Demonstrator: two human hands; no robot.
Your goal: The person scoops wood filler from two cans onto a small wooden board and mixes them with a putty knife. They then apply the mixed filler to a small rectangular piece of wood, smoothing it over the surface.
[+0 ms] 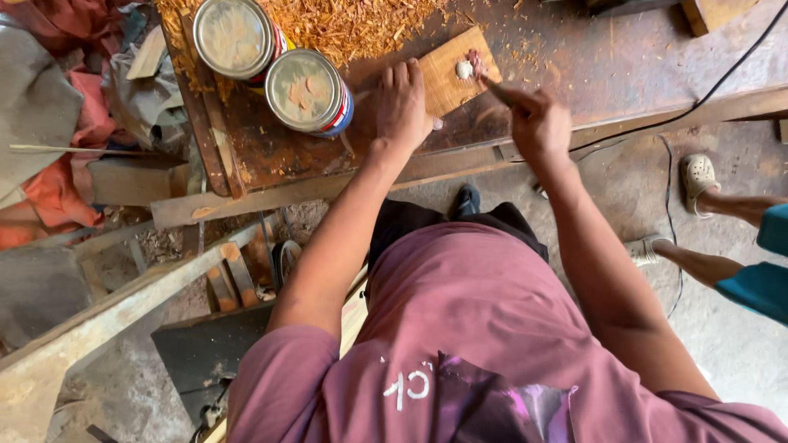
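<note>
A dark wooden workbench (624, 66) fills the top of the view, strewn with orange sawdust (345, 23). Both arms stretch forward from a maroon shirt. The left hand (400, 102) lies palm-down, fingers together, pressing flat on a small light board (450, 75) that rests on the bench. The right hand (538, 123) is curled tight around a thin stick-like tool (497, 89) — its tip reaches the board's far end, beside a whitish blob (465, 70) with a reddish smear. Two lidded tins (271, 64) stand just left of the left hand. Another person's sandalled feet (699, 176) show at right.
</note>
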